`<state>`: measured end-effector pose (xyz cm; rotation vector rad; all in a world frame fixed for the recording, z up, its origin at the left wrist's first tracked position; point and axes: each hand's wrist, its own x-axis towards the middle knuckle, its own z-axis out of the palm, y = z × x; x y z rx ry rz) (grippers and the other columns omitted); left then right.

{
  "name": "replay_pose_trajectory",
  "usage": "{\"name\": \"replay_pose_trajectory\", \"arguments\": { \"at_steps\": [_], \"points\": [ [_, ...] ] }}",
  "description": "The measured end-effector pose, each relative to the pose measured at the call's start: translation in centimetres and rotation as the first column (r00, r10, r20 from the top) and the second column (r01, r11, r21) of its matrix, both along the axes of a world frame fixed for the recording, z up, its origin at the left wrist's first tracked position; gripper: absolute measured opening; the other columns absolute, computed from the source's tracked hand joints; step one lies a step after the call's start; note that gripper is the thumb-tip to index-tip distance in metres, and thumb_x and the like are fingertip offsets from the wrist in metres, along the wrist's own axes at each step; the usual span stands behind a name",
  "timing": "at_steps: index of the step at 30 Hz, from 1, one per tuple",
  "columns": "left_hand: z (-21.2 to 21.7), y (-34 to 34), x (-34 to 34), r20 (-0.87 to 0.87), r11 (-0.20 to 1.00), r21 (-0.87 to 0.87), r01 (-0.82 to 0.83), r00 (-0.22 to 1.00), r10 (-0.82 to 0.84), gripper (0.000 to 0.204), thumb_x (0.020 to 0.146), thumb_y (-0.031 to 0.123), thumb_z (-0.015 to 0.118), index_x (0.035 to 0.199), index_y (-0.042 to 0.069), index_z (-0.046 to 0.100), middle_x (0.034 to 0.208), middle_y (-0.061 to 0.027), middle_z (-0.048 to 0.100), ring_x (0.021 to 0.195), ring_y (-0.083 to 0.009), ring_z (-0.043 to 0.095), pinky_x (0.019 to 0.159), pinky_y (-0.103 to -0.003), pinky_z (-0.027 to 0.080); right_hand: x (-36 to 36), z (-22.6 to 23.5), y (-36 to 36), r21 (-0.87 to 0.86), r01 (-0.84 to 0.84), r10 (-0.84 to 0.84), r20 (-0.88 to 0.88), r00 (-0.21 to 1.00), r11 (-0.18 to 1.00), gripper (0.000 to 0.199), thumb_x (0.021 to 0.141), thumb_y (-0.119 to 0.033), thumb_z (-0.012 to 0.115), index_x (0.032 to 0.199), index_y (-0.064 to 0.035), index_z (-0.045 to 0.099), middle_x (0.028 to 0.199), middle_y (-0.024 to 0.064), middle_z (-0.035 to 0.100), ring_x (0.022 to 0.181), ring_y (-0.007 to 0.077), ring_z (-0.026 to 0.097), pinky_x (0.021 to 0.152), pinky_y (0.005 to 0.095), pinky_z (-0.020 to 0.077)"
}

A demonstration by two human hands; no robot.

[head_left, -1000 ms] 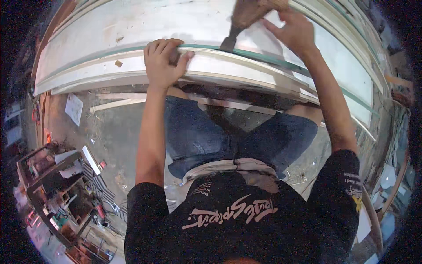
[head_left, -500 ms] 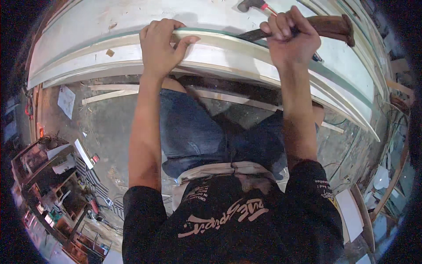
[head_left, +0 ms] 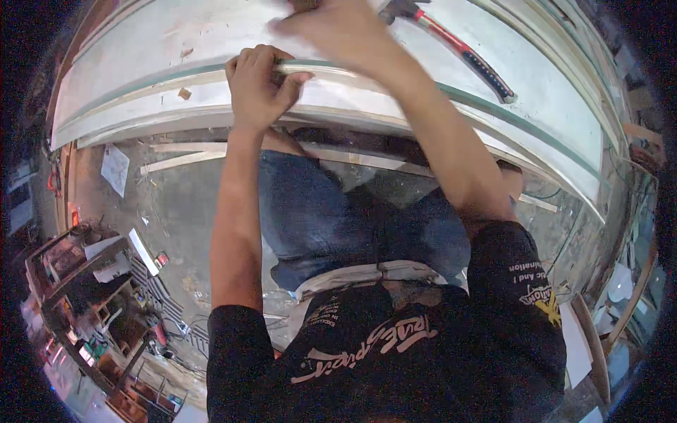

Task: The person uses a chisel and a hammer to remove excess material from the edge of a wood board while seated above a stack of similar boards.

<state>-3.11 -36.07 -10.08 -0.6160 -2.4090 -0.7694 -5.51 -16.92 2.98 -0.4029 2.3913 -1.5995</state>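
My left hand [head_left: 259, 88] is closed over a pale wooden strip [head_left: 331, 70], with the thumb on its near side and the fingers over the far side. The strip runs along the near edge of a long white panel [head_left: 141, 60]. Blurred by motion, my right hand [head_left: 335, 32] is raised over the panel at the top of the view. A dark brown piece of the wooden-handled knife [head_left: 305, 4] shows by its fingers; the rest is cut off or hidden. To the right, a claw hammer [head_left: 465, 53] with a red and black handle lies on the panel.
Small wood chips [head_left: 185, 93] lie near the strip. Beneath the panel, loose wooden strips [head_left: 187, 161] rest on the floor. A cluttered wooden rack [head_left: 84, 282] stands at lower left, and sheets and boards [head_left: 578, 338] lean at lower right.
My right hand has swung left and up with the knife, uncovering the hammer's handle. My left hand stays on the strip. The whole view has shifted slightly.
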Motion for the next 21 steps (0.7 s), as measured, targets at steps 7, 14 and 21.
{"name": "replay_pose_trajectory", "arguments": {
  "at_steps": [7,14,21],
  "points": [
    [-0.2,0.5,0.3,-0.013,0.998,-0.053,-0.024,1.000,0.024,0.050,0.076,0.058,0.081,0.095,0.013,0.069,0.084,-0.0037,0.064,0.087,-0.0274,0.060,0.090,-0.044,0.038,4.3,-6.1,11.0,-0.817,0.109,-0.242,-0.038,0.970,0.566,0.030,0.097,-0.014,0.056,0.071,-0.0151,0.042,0.062,-0.0033,0.035,0.056,0.0130,0.033,0.066,0.0345,0.0351],
    [-0.4,-0.3,0.2,-0.052,1.000,-0.015,0.002,0.999,-0.003,0.047,0.076,0.054,0.081,0.093,0.012,0.069,0.087,-0.0052,0.065,0.089,-0.0287,0.060,0.093,-0.044,0.036,1.5,-2.6,-1.3,-0.132,0.027,-0.046,-0.139,0.989,0.991,0.026,0.084,-0.016,0.071,0.092,0.0089,0.075,0.073,0.0151,0.073,0.065,0.0235,0.071,0.062,0.0367,0.0578],
    [0.1,0.2,0.2,0.051,0.997,-0.054,-0.055,0.997,0.058,0.049,0.076,0.053,0.082,0.096,0.011,0.068,0.087,-0.0048,0.064,0.089,-0.0288,0.059,0.092,-0.045,0.037,1.1,-1.4,7.2,-0.781,0.304,-0.132,0.279,0.951,0.545,0.025,0.099,-0.017,0.052,0.076,-0.0093,0.056,0.060,-0.0008,0.039,0.056,0.0144,0.042,0.062,0.0352,0.0377]
  ]
}}
